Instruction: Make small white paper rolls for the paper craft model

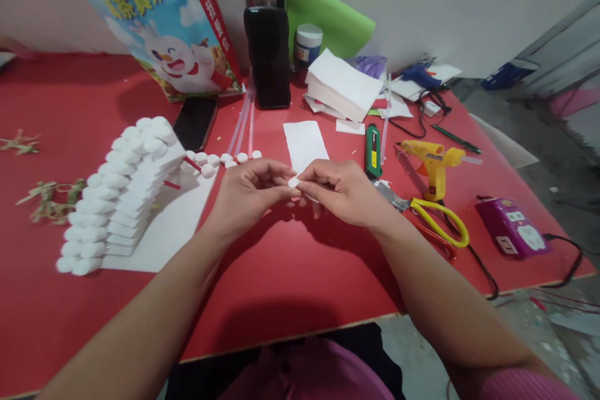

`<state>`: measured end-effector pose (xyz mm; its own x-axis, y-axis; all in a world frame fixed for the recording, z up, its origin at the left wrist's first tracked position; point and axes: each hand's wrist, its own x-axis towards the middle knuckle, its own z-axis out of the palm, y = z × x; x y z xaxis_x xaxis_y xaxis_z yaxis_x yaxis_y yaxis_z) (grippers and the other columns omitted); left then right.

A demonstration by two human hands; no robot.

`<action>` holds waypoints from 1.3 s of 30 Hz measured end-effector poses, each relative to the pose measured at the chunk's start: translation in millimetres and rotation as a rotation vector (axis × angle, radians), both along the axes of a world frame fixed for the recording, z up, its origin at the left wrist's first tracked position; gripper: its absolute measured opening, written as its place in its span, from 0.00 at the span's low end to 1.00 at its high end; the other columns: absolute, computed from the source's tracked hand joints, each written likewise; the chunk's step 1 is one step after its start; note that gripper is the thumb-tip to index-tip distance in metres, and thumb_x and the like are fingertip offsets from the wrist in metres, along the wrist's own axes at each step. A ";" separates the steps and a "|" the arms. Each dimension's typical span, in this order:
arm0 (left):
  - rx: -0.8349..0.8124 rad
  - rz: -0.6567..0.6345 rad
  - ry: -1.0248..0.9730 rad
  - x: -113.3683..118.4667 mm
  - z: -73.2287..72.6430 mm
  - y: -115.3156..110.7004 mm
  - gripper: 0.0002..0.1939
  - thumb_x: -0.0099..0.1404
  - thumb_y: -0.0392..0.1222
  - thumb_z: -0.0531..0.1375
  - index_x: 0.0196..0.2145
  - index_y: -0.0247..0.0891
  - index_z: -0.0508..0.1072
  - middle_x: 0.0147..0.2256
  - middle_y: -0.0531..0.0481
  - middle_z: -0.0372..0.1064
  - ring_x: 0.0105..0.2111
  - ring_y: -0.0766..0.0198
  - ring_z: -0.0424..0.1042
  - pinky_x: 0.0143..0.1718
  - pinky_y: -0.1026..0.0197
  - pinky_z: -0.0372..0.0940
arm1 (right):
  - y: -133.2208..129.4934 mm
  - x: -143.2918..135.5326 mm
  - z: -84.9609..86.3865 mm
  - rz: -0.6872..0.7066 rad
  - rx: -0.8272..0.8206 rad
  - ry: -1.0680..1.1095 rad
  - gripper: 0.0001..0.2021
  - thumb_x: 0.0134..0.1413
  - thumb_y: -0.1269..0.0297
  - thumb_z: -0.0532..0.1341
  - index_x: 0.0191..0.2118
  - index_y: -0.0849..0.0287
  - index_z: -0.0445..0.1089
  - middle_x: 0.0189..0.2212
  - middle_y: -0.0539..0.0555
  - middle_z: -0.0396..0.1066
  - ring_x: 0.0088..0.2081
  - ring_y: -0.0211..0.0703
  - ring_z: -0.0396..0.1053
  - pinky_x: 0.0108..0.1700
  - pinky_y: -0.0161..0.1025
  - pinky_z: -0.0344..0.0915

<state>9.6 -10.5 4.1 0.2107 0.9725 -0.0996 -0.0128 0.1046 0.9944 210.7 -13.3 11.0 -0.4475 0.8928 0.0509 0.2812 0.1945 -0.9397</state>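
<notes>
Over the middle of the red table, my left hand and my right hand meet fingertip to fingertip. Between them they pinch a small white piece, rounded in outline; its material is too small to make out. A white paper strip lies flat just beyond my fingers. Several small white rounded pieces sit in a row beyond my left hand. To the left stands a stepped, curved white model, edged with rounded white pieces, on a white sheet.
Right of my hands lie a green cutter, yellow-handled scissors, a yellow glue gun and a purple power socket with its cord. Behind are a black phone, a dark upright object, stacked paper and a printed bag.
</notes>
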 end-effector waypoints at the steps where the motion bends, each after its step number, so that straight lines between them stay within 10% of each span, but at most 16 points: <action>1: 0.001 -0.005 0.000 0.2 0.1 -0.2 0.13 0.52 0.40 0.77 0.35 0.35 0.84 0.25 0.47 0.81 0.26 0.57 0.81 0.29 0.59 0.76 | 0.0 -0.3 -0.2 0.000 0.003 -0.004 0.09 0.70 0.62 0.62 0.37 0.58 0.73 0.31 0.51 0.78 0.26 0.38 0.74 0.34 0.38 0.69; 21: 0.324 0.076 0.146 3.3 -14.6 -1.2 0.05 0.67 0.40 0.69 0.40 0.42 0.85 0.36 0.50 0.82 0.36 0.61 0.80 0.39 0.60 0.73 | -2.6 -9.1 -8.6 -0.260 0.155 -0.078 0.09 0.68 0.59 0.64 0.37 0.58 0.74 0.28 0.51 0.79 0.27 0.39 0.74 0.32 0.37 0.66; 39: 0.420 0.044 0.155 2.0 -8.4 -1.9 0.06 0.67 0.38 0.68 0.40 0.42 0.86 0.37 0.49 0.83 0.36 0.60 0.80 0.40 0.58 0.74 | -3.8 -3.7 0.6 -0.111 0.083 0.111 0.08 0.69 0.63 0.64 0.37 0.59 0.74 0.31 0.51 0.80 0.25 0.36 0.76 0.30 0.34 0.72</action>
<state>11.6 -12.5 -4.3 0.1818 0.9429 0.2790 0.1441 -0.3062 0.9410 207.0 -17.0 11.6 -0.3338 0.9271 0.1704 0.2004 0.2464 -0.9482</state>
